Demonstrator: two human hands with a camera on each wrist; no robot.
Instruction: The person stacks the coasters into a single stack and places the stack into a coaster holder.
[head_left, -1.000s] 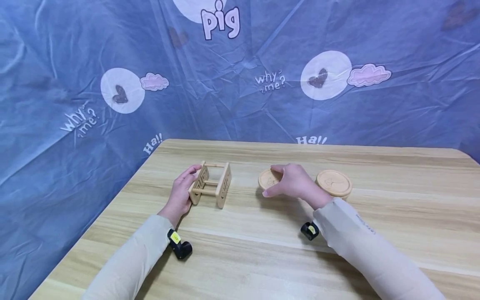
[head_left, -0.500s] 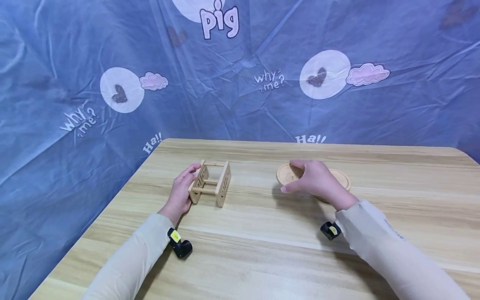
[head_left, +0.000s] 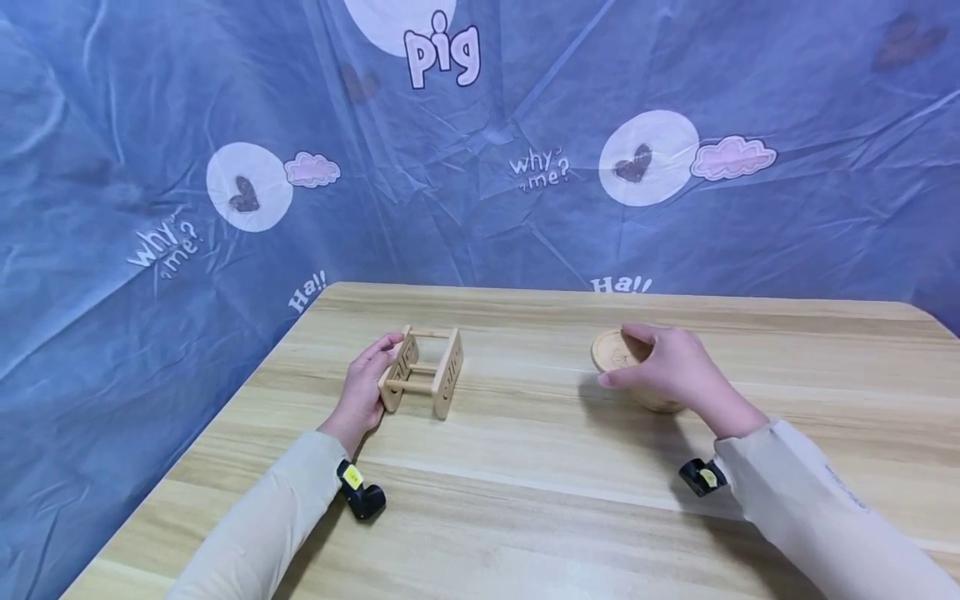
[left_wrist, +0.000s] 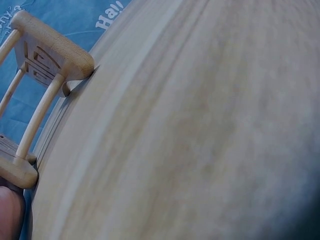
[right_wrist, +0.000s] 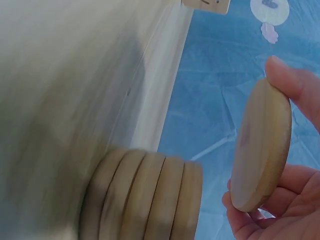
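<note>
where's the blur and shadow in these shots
Head: mostly crisp, shadows on the tabletop beneath the right hand; left wrist: dim, tabletop soft, rack clearer, lower right corner dark; right wrist: tabletop blurred with a broad shadow near the stacked discs.

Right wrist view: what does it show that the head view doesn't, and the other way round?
Right wrist only: the underside of the held disc and the separate edges in the stack of discs. Head only: the left hand, and the engraved face of the held disc. Both: the right hand pinching that disc, the stack, table and rack (cropped in the wrist view).
</note>
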